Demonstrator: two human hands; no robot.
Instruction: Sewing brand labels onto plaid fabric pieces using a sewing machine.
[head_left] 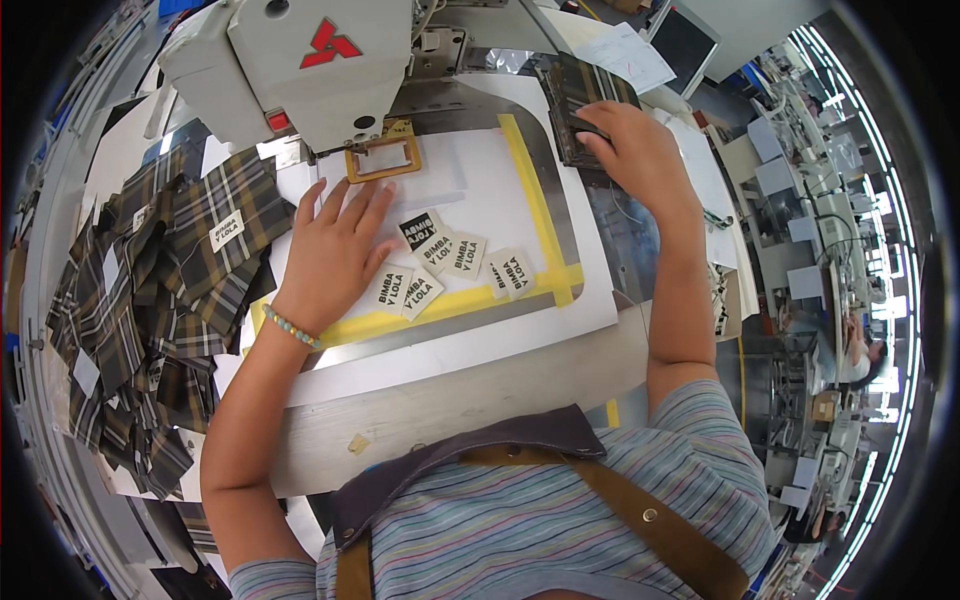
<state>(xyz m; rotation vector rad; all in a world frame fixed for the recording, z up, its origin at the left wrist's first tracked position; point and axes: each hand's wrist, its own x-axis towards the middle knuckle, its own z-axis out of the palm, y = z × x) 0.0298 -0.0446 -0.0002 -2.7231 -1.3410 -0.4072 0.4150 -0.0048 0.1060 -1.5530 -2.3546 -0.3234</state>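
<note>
Our left grip [340,245] lies spread beside the amber rectangular frame [395,172], whose long axis runs left to right. Our right grip [630,145] curls over plaid fabric [590,88]; we cannot tell whether it pinches.

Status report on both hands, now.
Left hand spread beside yellow rectangular frame. Right hand at dark plaid fabric. Small white square labels scattered nearby.

Matt woven plaid cloth pieces [180,285]; smooth, faintly glossy machine casing [275,65].
</note>
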